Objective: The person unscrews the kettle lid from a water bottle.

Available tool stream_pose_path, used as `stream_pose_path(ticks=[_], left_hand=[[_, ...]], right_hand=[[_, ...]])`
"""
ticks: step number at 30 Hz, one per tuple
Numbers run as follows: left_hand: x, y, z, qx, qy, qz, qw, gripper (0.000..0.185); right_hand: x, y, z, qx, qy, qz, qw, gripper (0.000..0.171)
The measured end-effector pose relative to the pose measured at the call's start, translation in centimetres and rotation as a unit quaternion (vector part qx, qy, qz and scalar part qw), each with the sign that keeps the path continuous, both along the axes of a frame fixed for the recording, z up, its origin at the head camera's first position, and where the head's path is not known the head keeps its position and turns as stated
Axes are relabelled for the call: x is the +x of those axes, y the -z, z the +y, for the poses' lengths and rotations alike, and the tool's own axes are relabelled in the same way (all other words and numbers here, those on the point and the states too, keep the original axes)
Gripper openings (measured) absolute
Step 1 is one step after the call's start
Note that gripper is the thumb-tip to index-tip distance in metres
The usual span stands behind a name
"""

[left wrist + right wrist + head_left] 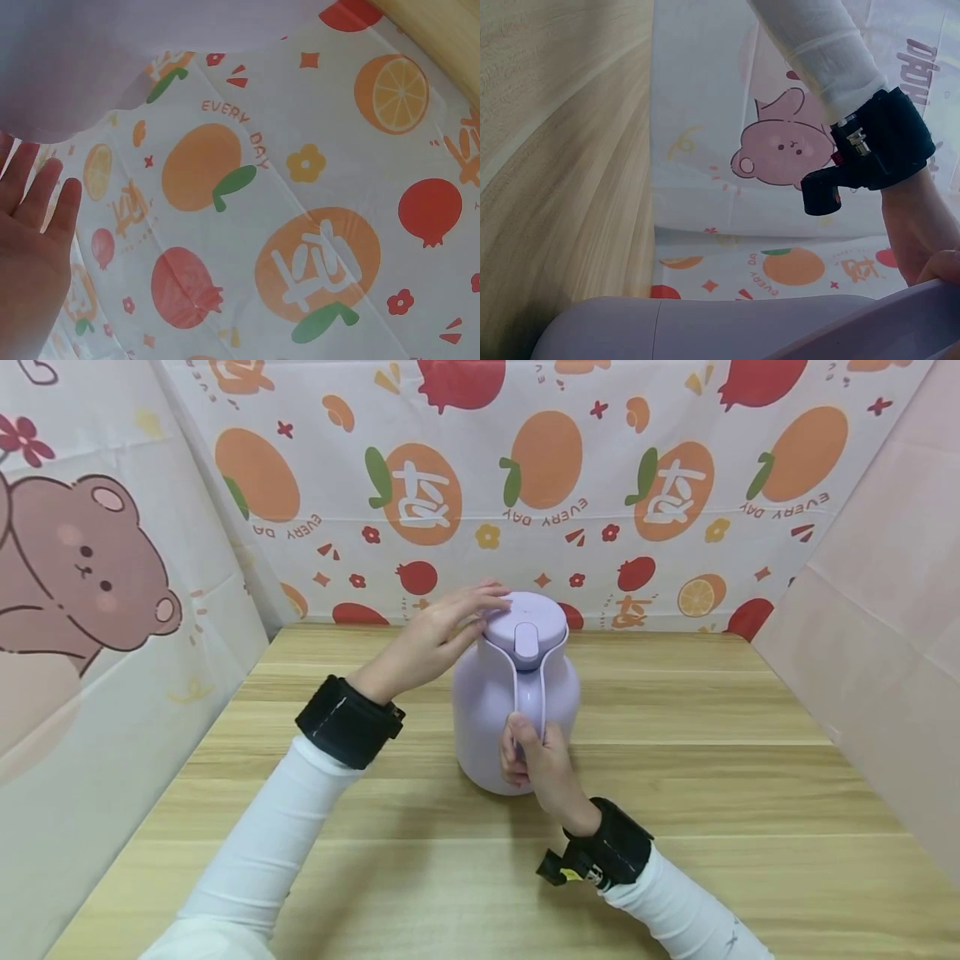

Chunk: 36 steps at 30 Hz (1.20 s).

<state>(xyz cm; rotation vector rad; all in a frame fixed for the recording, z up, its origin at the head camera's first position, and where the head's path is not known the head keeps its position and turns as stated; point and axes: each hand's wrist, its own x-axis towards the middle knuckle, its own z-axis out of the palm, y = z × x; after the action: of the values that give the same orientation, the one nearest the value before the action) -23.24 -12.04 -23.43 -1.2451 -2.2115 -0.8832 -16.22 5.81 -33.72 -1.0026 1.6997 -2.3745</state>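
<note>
A lilac thermos jug (491, 710) stands upright in the middle of the wooden table (712, 777). Its round lid (528, 610) has a push button on top. My left hand (448, 625) lies with straight fingers on the lid's left edge; in the left wrist view the palm (30, 232) shows flat under the blurred lilac jug (75, 60). My right hand (534, 758) grips the lower part of the jug's handle (534, 681), fingers curled round it. In the right wrist view the jug's body (705, 326) and handle (900, 315) fill the bottom edge.
A fruit-print cloth (547, 485) hangs behind the table. A bear-print cloth (82, 568) closes the left side and a plain pink panel (885, 635) the right. Black wrist straps (348, 720) sit on both white sleeves.
</note>
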Motion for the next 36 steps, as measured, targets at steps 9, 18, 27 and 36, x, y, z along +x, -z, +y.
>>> stream_pose_path(ticks=[9,18,27,36], left_hand=[[-0.1,0.2,-0.1,-0.008,0.003,0.000,1.0000,0.030],[0.6,0.1,0.9,-0.010,-0.059,0.038,0.9974,0.029],[0.9,-0.3,2.2,-0.003,-0.096,0.059,0.9936,0.024],[0.6,-0.8,1.4,-0.048,-0.068,0.009,0.9964,0.032]], right_hand=[[0.0,0.2,0.0,-0.002,-0.001,0.002,1.000,0.044],[0.0,0.1,0.0,0.003,0.002,0.006,1.000,0.045],[-0.1,0.0,-0.1,0.002,0.003,-0.003,1.000,0.045],[-0.2,-0.1,-0.1,0.009,0.008,-0.001,1.000,0.045]])
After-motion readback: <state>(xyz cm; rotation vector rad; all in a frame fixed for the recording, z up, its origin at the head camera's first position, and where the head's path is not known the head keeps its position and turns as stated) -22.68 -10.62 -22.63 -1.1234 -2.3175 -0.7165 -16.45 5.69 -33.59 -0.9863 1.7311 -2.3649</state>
